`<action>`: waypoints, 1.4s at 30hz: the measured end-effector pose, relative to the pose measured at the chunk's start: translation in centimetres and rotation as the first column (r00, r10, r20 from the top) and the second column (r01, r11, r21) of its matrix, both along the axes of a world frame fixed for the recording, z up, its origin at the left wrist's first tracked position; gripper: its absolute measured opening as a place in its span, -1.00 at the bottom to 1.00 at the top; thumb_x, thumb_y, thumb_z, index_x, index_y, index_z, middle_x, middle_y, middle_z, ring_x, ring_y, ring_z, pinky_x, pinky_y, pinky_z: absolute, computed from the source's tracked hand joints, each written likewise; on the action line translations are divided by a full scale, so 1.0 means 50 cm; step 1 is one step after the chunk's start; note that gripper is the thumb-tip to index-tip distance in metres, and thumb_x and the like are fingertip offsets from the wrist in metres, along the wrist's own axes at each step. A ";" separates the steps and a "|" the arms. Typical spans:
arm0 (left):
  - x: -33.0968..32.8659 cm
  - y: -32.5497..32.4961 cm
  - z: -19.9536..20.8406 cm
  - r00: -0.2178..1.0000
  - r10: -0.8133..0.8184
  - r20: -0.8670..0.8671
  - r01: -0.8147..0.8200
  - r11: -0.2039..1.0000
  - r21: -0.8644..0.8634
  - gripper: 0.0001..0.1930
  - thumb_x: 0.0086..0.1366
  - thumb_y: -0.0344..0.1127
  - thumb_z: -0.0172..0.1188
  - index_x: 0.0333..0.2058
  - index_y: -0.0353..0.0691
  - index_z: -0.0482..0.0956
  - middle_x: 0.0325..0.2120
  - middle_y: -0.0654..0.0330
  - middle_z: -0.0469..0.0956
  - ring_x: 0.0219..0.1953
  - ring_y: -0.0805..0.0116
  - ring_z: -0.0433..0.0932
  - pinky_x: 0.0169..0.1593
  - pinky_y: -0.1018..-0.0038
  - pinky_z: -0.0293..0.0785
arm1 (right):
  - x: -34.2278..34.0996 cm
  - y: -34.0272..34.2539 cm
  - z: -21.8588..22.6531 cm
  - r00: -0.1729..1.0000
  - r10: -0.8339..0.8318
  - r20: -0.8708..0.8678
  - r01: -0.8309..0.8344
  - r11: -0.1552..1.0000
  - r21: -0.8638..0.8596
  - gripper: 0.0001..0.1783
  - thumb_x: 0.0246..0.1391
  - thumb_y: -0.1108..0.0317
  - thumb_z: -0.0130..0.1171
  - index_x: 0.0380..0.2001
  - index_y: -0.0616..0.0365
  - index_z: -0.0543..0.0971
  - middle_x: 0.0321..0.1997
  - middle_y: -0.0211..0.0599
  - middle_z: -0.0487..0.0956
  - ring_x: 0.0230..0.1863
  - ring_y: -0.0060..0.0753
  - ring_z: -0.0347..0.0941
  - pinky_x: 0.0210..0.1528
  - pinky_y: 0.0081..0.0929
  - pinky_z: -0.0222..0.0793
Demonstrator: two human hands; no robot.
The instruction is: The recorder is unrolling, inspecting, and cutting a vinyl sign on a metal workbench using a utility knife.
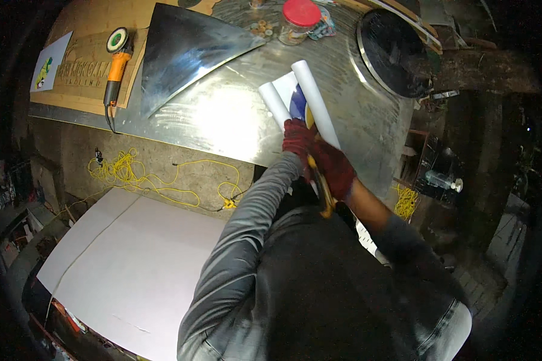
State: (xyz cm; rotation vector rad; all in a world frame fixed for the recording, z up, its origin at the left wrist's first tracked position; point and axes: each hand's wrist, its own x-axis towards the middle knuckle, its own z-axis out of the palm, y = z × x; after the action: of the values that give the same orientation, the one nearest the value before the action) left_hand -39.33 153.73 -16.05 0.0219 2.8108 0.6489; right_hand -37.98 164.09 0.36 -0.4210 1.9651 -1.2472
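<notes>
Both my hands wear dark red gloves and sit close together at the metal table's near edge. My left hand (299, 139) is closed on the near end of a partly rolled white sheet (317, 99), whose inner face shows blue and yellow print. The sheet's two long edges curl into rolls, pointing away from me over the table. Against it on the right, my right hand (334, 167) is closed around a slim tool with yellow and dark parts (324, 194). The tool's end points down toward my body; its working end is hidden, so its kind is unclear.
On the metal table (367, 129) lie a dark triangular sheet (190, 51), an orange angle grinder (117, 67), a red-lidded jar (298, 23) and a round black disc (394, 53). Yellow cord (125, 168) tangles on the floor. A large white panel (135, 265) stands left.
</notes>
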 end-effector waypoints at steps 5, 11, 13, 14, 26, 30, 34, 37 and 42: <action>-0.004 -0.014 0.081 0.998 -0.054 -0.031 0.051 0.994 -0.094 -0.48 -0.04 0.02 0.32 -0.07 0.00 0.56 -0.28 0.09 0.56 -0.10 0.08 0.48 -0.03 0.13 0.21 | 0.134 0.102 0.129 0.565 -0.558 0.607 0.420 0.828 0.370 -0.48 0.25 0.19 0.03 0.23 0.09 0.26 -0.22 -0.30 0.52 -0.50 -0.39 0.45 -0.36 -0.41 0.45; -0.006 -0.018 0.072 0.981 -0.137 -0.137 0.118 0.983 -0.138 -0.59 0.02 -0.02 0.24 -0.12 0.04 0.58 -0.31 0.13 0.57 -0.15 0.14 0.51 -0.05 0.15 0.25 | 0.054 0.113 0.007 0.855 -0.280 0.436 0.291 0.956 0.043 -0.35 0.13 0.46 0.12 0.29 0.09 0.20 0.03 -0.16 0.51 -0.22 -0.38 0.49 -0.18 -0.37 0.45; -0.010 -0.020 0.031 0.962 -0.174 -0.209 0.133 0.971 -0.200 -0.65 0.06 -0.10 0.16 -0.14 0.07 0.60 -0.38 0.17 0.58 -0.23 0.17 0.55 -0.11 0.16 0.31 | 0.035 0.123 -0.132 0.908 -0.277 0.315 0.284 0.958 0.022 -0.33 0.11 0.48 0.12 0.29 0.10 0.20 0.07 -0.15 0.50 -0.17 -0.34 0.49 -0.16 -0.35 0.46; -0.010 -0.023 0.021 0.963 -0.178 -0.203 0.135 0.969 -0.207 -0.65 0.06 -0.10 0.16 -0.14 0.07 0.60 -0.38 0.17 0.58 -0.23 0.17 0.55 -0.11 0.16 0.31 | 0.028 0.123 -0.180 0.942 -0.278 0.188 0.268 0.960 0.080 -0.36 0.11 0.48 0.10 0.28 0.10 0.23 0.10 -0.12 0.48 -0.08 -0.25 0.48 -0.08 -0.31 0.45; 0.037 -0.160 0.071 0.951 -0.217 -0.219 0.178 0.967 -0.183 -0.69 0.01 -0.23 0.18 -0.20 0.17 0.65 -0.27 0.28 0.57 -0.07 0.24 0.50 0.02 0.15 0.27 | -0.032 0.152 -0.229 0.913 0.049 -0.405 0.083 0.950 0.302 -0.42 0.08 0.58 0.00 0.20 -0.01 0.34 0.22 -0.05 0.40 0.22 -0.02 0.33 0.26 -0.27 0.24; 0.088 -0.215 0.042 0.899 -0.283 -0.334 0.207 0.947 -0.246 -0.69 0.08 -0.27 0.09 -0.16 0.15 0.60 -0.24 0.27 0.57 -0.04 0.23 0.49 0.06 0.13 0.25 | -0.031 0.131 -0.245 0.897 0.103 -0.430 0.070 0.927 0.369 -0.44 0.12 0.54 0.01 0.22 -0.04 0.34 0.22 -0.05 0.40 0.23 -0.02 0.33 0.27 -0.30 0.22; 0.107 -0.219 0.073 0.966 -0.177 -0.188 0.136 0.968 -0.209 -0.71 0.11 -0.23 0.11 -0.15 0.03 0.59 -0.29 0.20 0.56 -0.09 0.19 0.50 0.03 0.09 0.25 | -0.038 0.129 -0.258 0.902 0.085 -0.422 0.107 0.906 0.410 -0.41 0.13 0.52 0.02 0.24 -0.12 0.33 0.15 -0.02 0.46 0.15 -0.01 0.40 0.21 -0.26 0.28; 0.115 -0.219 0.102 0.983 -0.115 -0.143 0.080 0.970 -0.230 -0.74 0.08 -0.10 0.19 -0.26 0.01 0.65 -0.32 0.23 0.55 -0.10 0.21 0.49 0.02 0.10 0.25 | -0.045 0.125 -0.258 0.916 0.097 -0.390 0.112 0.870 0.480 -0.40 0.14 0.49 0.02 0.26 -0.21 0.30 0.13 -0.01 0.47 0.11 0.01 0.43 0.17 -0.24 0.33; 0.109 -0.258 0.044 0.989 0.116 -0.089 -0.137 0.945 -0.298 -0.67 0.01 0.08 0.26 -0.40 -0.04 0.67 -0.31 0.19 0.53 -0.11 0.18 0.47 -0.07 0.12 0.28 | -0.059 0.106 -0.238 0.957 0.092 -0.276 0.081 0.826 0.559 -0.37 0.15 0.48 0.01 0.28 -0.25 0.27 0.11 0.00 0.48 0.10 0.03 0.44 0.15 -0.24 0.34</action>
State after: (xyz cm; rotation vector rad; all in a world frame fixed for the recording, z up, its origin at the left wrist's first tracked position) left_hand -33.86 140.82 -13.84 -0.1987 2.9669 0.2386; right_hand -40.91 169.39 -11.53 -0.3133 2.4627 -0.5545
